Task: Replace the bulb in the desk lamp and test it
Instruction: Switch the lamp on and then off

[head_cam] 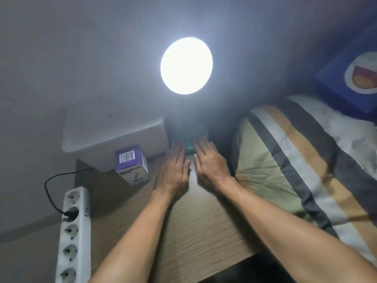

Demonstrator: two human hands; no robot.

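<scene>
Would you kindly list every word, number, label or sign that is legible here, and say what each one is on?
"ENI": handwritten on the white power strip, beside its plugged socket; the reading is uncertain.
"7": large numeral on the lower face of the purple bulb box.
Barcode on the box's top face: digits too small to read.
Other print on the box: blurred.
Blue cushion: a round picture, no text.

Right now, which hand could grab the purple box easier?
Probably the left hand. The purple bulb box stands just to its left on the wooden table; the right hand is farther away and would have to cross over.
</scene>
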